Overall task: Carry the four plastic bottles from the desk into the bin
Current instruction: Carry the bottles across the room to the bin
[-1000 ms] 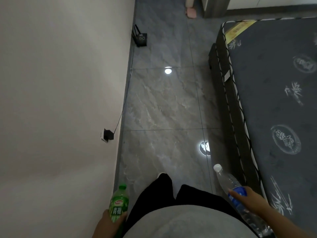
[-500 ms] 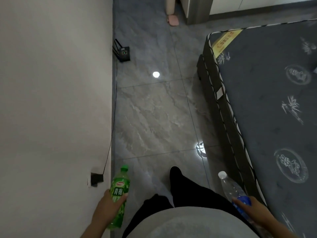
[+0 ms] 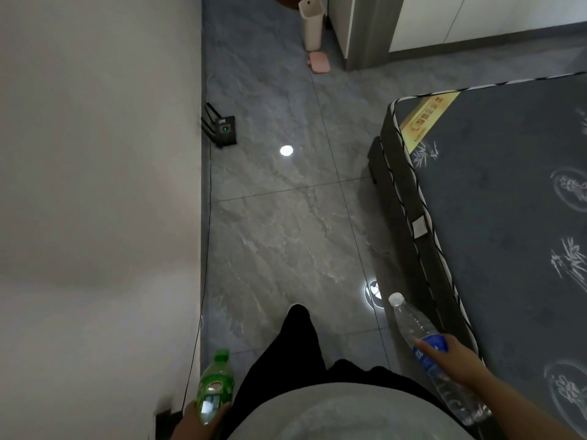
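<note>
My left hand (image 3: 194,419) grips a green plastic bottle (image 3: 215,384) low at the bottom left, its cap pointing forward. A clear water bottle (image 3: 413,328) with a blue label and white cap lies in my right hand (image 3: 454,357), beside the bed. A tall pale pink bin (image 3: 311,23) stands far ahead on the floor at the top of the view, its top cut off by the frame edge. No desk or other bottles are in sight.
A white wall (image 3: 95,185) runs along my left, with a black router (image 3: 224,130) and a cable on the floor at its foot. A dark mattress (image 3: 508,201) fills the right. A pink flat object (image 3: 319,61) lies by the bin. Grey tiled floor (image 3: 286,233) stretches between wall and bed.
I have walked forward along the wall: the router and bed corner are closer, and the pink bin has come into view. Both hands still hold their bottles.
</note>
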